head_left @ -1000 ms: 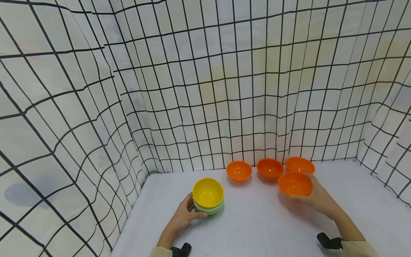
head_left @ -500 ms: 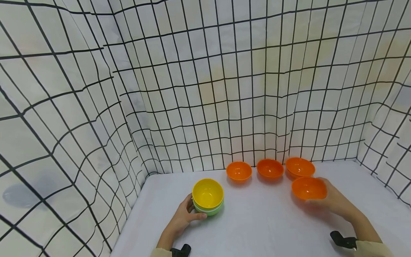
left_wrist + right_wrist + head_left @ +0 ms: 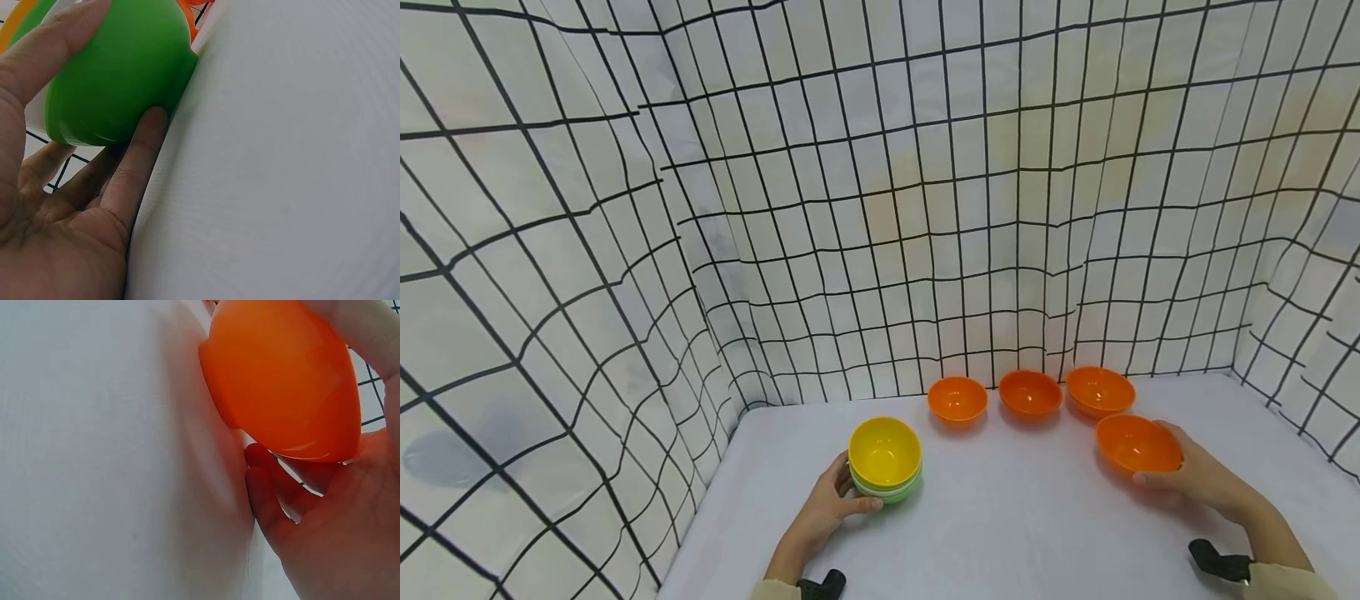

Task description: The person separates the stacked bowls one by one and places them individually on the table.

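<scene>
A stack of bowls stands at the middle left in the head view, a yellow bowl (image 3: 884, 452) on top and a green bowl (image 3: 125, 75) at the bottom. Between them shows a pale white bowl (image 3: 35, 114). My left hand (image 3: 829, 506) holds the stack from its left, thumb on the near side and fingers round the far side. On the right, my right hand (image 3: 1201, 473) grips an orange bowl (image 3: 1138, 444) by its right side, thumb in front. In the right wrist view this orange bowl (image 3: 284, 375) is tilted, its base close over the white cloth.
Three more orange bowls, left (image 3: 957, 401), middle (image 3: 1030, 395) and right (image 3: 1101, 392), stand in a row along the back of the white table (image 3: 1000, 533). Behind them rises a white wall (image 3: 880, 250) with a black grid, which continues along both sides.
My right hand has carried its orange bowl to the right and nearer to me, away from the back row. The left hand and the stack have stayed put.
</scene>
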Tool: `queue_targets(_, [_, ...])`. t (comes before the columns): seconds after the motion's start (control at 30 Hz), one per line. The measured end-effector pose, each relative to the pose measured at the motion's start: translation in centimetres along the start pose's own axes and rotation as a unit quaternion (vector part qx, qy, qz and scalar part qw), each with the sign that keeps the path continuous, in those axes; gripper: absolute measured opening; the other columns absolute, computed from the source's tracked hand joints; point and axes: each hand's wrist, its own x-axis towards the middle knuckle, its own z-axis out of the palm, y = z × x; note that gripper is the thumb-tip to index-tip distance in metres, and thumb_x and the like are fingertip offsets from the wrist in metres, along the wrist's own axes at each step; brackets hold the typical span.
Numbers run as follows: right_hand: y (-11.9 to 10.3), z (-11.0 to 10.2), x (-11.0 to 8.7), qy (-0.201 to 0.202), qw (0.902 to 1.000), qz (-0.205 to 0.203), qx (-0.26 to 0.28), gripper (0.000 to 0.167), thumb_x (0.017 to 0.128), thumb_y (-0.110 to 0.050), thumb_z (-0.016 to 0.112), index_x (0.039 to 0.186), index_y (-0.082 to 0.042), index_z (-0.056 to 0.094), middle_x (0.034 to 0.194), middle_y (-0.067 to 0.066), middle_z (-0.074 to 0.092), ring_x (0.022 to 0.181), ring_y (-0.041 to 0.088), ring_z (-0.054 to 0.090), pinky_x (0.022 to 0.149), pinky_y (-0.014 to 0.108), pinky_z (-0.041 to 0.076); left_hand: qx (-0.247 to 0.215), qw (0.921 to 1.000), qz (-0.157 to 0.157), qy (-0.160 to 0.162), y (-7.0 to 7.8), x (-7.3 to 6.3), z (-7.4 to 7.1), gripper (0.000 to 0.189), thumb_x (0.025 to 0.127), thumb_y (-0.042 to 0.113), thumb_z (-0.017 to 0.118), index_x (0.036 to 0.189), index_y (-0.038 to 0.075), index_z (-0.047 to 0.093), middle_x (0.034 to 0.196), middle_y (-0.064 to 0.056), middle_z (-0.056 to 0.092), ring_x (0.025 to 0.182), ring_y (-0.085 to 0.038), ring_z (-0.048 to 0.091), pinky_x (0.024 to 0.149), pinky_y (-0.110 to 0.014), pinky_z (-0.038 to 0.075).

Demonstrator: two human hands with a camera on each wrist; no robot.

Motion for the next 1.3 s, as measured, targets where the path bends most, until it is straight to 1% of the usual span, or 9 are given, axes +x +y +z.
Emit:
queue_targets(0.13, [0.16, -0.05, 0.03, 0.009, 1.0000, 0.000, 0.000, 0.111, 0.093, -0.046, 0.071, 0.158, 0.010, 0.001, 0.155, 0.040, 0.023, 0.130, 0.053, 0.038, 0.103, 0.078, 0.040, -0.003, 1.0000, 0.002, -0.001, -0.10, 0.05, -0.05, 0.108, 0.075, 0.031, 0.092, 0.161, 0.016, 0.028, 0.166, -0.016, 0.034, 0.153, -0.043, 0.031, 0.125, -0.058, 0.031])
queue_targets(0.23, [0.19, -0.04, 0.03, 0.011, 0.9999, 0.002, 0.003, 0.112, 0.093, -0.046, 0.071, 0.158, 0.011, 0.000, 0.155, 0.041, 0.022, 0.130, 0.053, 0.038, 0.104, 0.078, 0.040, 0.000, 1.0000, 0.007, -0.002, -0.05, 0.02, -0.03, 0.108, 0.075, 0.031, 0.092, 0.161, 0.015, 0.028, 0.166, -0.017, 0.034, 0.152, -0.044, 0.032, 0.125, -0.058, 0.031])
queue_targets(0.37, [0.07, -0.01, 0.02, 0.011, 0.9999, 0.005, 0.006, 0.113, 0.092, -0.046, 0.072, 0.157, 0.011, 0.000, 0.154, 0.041, 0.023, 0.130, 0.053, 0.039, 0.105, 0.077, 0.040, -0.002, 1.0000, 0.007, 0.001, 0.04, -0.03, 0.05, 0.106, 0.076, 0.028, 0.092, 0.161, 0.015, 0.029, 0.165, -0.017, 0.034, 0.152, -0.044, 0.032, 0.125, -0.058, 0.031])
queue_targets(0.63, [-0.02, 0.13, 0.01, 0.032, 0.9993, -0.006, 0.018, 0.112, 0.093, -0.043, 0.072, 0.156, 0.013, -0.001, 0.152, 0.041, 0.027, 0.129, 0.054, 0.041, 0.103, 0.075, 0.043, -0.011, 0.9999, 0.008, 0.003, 0.03, -0.07, 0.07, 0.106, 0.076, 0.025, 0.092, 0.161, 0.015, 0.029, 0.165, -0.017, 0.035, 0.152, -0.044, 0.032, 0.124, -0.058, 0.032])
queue_targets(0.93, [0.27, 0.13, 0.18, 0.029, 0.9994, 0.000, 0.018, 0.113, 0.093, -0.044, 0.072, 0.156, 0.012, -0.002, 0.152, 0.041, 0.026, 0.130, 0.054, 0.040, 0.104, 0.076, 0.043, -0.007, 0.9999, 0.008, -0.004, -0.20, 0.00, -0.09, 0.109, 0.074, 0.032, 0.093, 0.161, 0.015, 0.029, 0.166, -0.016, 0.034, 0.153, -0.044, 0.030, 0.125, -0.059, 0.030])
queue_targets(1.17, [0.16, 0.18, 0.18, 0.030, 0.9994, -0.001, 0.019, 0.113, 0.092, -0.045, 0.072, 0.157, 0.012, -0.002, 0.152, 0.040, 0.026, 0.130, 0.053, 0.039, 0.104, 0.076, 0.043, -0.006, 1.0000, 0.005, 0.002, 0.17, -0.28, 0.02, 0.106, 0.075, 0.028, 0.092, 0.160, 0.015, 0.030, 0.165, -0.017, 0.035, 0.152, -0.044, 0.032, 0.124, -0.059, 0.032])
queue_targets(1.3, [0.04, 0.20, 0.15, 0.030, 0.9994, -0.002, 0.018, 0.113, 0.092, -0.045, 0.072, 0.156, 0.012, -0.001, 0.152, 0.040, 0.026, 0.130, 0.053, 0.040, 0.104, 0.076, 0.043, -0.006, 1.0000, 0.004, 0.004, 0.25, -0.36, 0.08, 0.105, 0.076, 0.028, 0.092, 0.160, 0.015, 0.030, 0.165, -0.017, 0.035, 0.152, -0.044, 0.032, 0.124, -0.059, 0.033])
